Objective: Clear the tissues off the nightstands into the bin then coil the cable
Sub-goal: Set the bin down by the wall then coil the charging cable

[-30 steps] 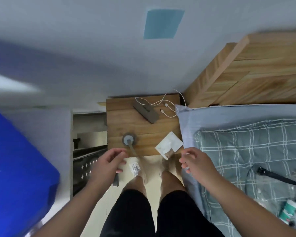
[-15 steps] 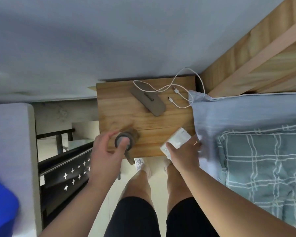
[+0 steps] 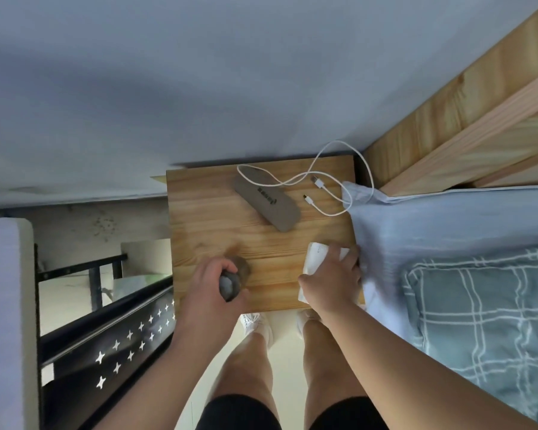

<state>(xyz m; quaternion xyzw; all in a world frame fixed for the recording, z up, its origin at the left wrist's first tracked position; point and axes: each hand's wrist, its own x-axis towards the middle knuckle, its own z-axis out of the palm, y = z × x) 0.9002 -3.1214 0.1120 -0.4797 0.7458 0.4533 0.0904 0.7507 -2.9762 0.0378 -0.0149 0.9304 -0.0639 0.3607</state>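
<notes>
A white tissue (image 3: 316, 252) lies at the front right of the wooden nightstand (image 3: 205, 218), mostly covered by my right hand (image 3: 330, 280), whose fingers curl over it. My left hand (image 3: 212, 293) is closed around a small grey round-topped object (image 3: 229, 283) standing near the nightstand's front edge. A loose white cable (image 3: 323, 181) loops across the back right of the top, one loop hanging over the bed's corner. No bin is in view.
A flat grey-brown case (image 3: 267, 201) lies under the cable. The bed (image 3: 448, 231) with a plaid pillow (image 3: 479, 305) touches the nightstand's right side, below a wooden headboard (image 3: 463, 103). A black metal rack (image 3: 112, 336) stands at the left.
The view has closed in on the nightstand. My left hand has closed around the grey object and my right hand has come down over the tissue.
</notes>
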